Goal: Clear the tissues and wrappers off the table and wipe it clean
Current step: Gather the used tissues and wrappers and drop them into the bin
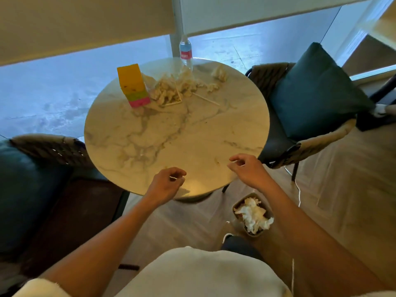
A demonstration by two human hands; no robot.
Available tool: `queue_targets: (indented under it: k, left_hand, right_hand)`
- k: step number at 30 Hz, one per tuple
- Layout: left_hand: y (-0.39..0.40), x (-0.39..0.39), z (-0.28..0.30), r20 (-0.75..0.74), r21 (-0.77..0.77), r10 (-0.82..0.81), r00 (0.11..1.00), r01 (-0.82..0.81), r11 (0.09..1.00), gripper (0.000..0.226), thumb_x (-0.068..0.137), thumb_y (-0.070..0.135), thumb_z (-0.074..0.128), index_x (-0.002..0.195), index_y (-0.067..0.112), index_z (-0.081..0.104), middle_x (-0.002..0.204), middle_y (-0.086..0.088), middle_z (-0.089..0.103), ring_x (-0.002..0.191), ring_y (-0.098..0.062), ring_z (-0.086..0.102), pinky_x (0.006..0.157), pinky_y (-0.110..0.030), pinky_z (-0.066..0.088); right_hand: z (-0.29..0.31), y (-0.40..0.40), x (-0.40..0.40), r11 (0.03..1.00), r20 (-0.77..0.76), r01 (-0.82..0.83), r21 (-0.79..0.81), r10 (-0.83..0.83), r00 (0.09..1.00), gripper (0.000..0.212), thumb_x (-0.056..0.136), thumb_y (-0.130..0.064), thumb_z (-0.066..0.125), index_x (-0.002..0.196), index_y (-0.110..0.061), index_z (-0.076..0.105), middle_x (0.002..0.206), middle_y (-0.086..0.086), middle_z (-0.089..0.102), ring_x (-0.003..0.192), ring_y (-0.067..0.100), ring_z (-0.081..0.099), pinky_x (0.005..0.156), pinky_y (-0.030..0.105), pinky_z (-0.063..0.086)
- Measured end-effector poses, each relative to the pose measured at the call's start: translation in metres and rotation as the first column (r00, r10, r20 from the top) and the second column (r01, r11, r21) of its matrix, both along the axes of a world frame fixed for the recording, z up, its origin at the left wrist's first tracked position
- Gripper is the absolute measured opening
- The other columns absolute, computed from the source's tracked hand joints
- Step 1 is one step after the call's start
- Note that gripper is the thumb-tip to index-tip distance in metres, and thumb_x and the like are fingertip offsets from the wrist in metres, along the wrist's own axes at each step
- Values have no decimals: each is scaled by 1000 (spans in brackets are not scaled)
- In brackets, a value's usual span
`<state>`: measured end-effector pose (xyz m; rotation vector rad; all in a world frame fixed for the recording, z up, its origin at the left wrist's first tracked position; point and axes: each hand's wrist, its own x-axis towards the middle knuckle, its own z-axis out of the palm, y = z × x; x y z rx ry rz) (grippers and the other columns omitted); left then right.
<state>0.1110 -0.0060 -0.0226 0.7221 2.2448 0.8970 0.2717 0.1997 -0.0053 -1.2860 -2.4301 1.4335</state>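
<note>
Neither grip holds anything that can be made out: the left hand (169,183) and the right hand (246,168) hover over the near rim of the round marble desk (162,142), fingers loosely curled; a pale speck shows at each set of fingertips, too small to identify. The task's litter lies at the far side of the desk: a heap of crumpled tissues (173,87) with thin wooden sticks (205,99) beside and across it, and one separate tissue wad (219,73) near the far right rim. A stack of coloured sponges (134,84) stands just left of the heap; a water bottle (185,52) stands upright at the far edge. On the floor, below the right forearm, a small bin (252,215) already holds white tissue.

Judgement: the step in hand is gathering the remaining heap. Done well, both hands would reach across, cup the pile from either side so the sticks are caught inside, avoid toppling the bottle or sponge stack, and carry it low to the bin.
</note>
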Motion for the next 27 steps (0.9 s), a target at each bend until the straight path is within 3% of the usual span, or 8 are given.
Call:
queue_targets:
  k: [6, 9, 14, 20, 27]
  left_hand:
    - [5, -50, -3, -28, 15, 38, 999, -37, 999, 17, 91, 22, 61, 106, 24, 69, 104, 5, 66, 92, -10, 64, 87, -29, 50]
    - [17, -71, -5, -34, 28, 47, 998, -46, 999, 16, 91, 21, 61, 105, 23, 70, 103, 5, 67, 91, -9, 64, 84, -27, 49]
    - [55, -115, -10, -81, 35, 57, 995, -54, 998, 17, 88, 16, 65, 103, 20, 71, 99, 5, 68, 85, -7, 62, 77, -19, 43]
    - [124, -182, -3, -147, 39, 52, 988, -46, 998, 25, 82, 4, 64, 106, 11, 69, 101, -3, 68, 87, -14, 60, 79, -24, 47]
    - [196, -244, -6, -310, -77, -7, 951, -17, 997, 30, 85, 6, 57, 113, 10, 66, 112, -8, 65, 103, -23, 60, 88, -34, 48]
  right_hand:
    - [3, 12, -39, 997, 30, -50, 55, 49, 998, 29, 90, -30, 64, 116, -17, 67, 107, 0, 63, 102, 16, 59, 87, 28, 45]
    - [1, 28, -62, 996, 46, -65, 65, 62, 997, 28, 90, -31, 63, 115, -18, 67, 110, 3, 65, 101, 16, 59, 84, 26, 43]
    - [-2, 58, -110, 991, 33, -105, 87, 103, 994, 25, 91, -27, 62, 113, -16, 68, 98, 0, 65, 93, 13, 59, 82, 22, 41]
    - [-7, 115, -184, 984, 47, -149, 101, 145, 988, 24, 90, -21, 60, 112, -15, 68, 88, -1, 65, 93, 17, 62, 80, 22, 42]
    - [-23, 178, -261, 944, 133, -247, 220, 221, 966, 33, 87, -14, 58, 119, -11, 65, 111, 13, 65, 105, 27, 60, 87, 28, 43]
